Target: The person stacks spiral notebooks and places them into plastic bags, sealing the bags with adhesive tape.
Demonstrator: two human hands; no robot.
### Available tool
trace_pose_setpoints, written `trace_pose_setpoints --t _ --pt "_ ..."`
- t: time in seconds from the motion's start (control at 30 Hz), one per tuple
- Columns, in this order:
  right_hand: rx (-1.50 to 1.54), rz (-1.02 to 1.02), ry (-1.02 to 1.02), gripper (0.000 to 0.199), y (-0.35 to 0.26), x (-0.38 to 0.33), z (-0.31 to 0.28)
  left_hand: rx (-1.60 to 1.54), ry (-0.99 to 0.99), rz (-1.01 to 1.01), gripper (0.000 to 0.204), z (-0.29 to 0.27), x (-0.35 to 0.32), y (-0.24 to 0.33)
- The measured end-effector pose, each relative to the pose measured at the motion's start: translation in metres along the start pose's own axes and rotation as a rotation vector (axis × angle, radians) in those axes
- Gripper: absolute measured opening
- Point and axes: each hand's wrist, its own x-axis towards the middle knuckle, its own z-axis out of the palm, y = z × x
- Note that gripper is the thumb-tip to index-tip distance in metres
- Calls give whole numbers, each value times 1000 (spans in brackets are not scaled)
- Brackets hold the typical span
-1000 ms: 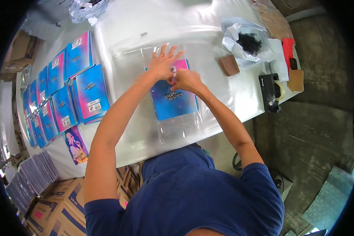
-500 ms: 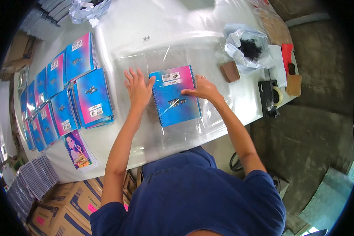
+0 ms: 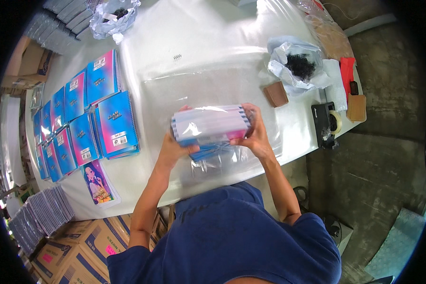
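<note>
My left hand [image 3: 171, 150] and right hand [image 3: 254, 138] both gripping the bundle of notebooks [image 3: 209, 124], lifted just above the white tabletop [image 3: 213, 57], clear plastic wrap [image 3: 222, 163] trailing beneath, blue notebooks [image 3: 113, 124] spread left

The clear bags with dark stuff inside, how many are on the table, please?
2: one crumpled clear bag at the table's far left edge, another clear bag at the far right beside a brown block. Others may lie outside the picture.
</note>
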Motion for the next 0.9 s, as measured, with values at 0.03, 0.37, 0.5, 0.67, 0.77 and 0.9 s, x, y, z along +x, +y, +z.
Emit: trace_pose_setpoints --t 0.03,0.37,0.5,0.67,0.77,0.9 --pt "-58 -33 -25 99 -1 -5 -8 79 10 145 94 9 -7 9" --pt "45 -149 -151 89 0 -3 -15 200 71 320 113 -8 -14 5" --pt "172 -316 -105 77 -4 -9 -25 72 234 406 91 -25 -35 4" --pt "-84 -336 -116 50 -13 -9 -7 590 147 451 61 -24 -34 13" --pt "-113 -370 -83 39 -17 -13 -4 820 110 413 65 -17 -31 40" --pt "-71 -409 -11 28 -15 -14 -6 1027 23 382 67 -7 -24 65"
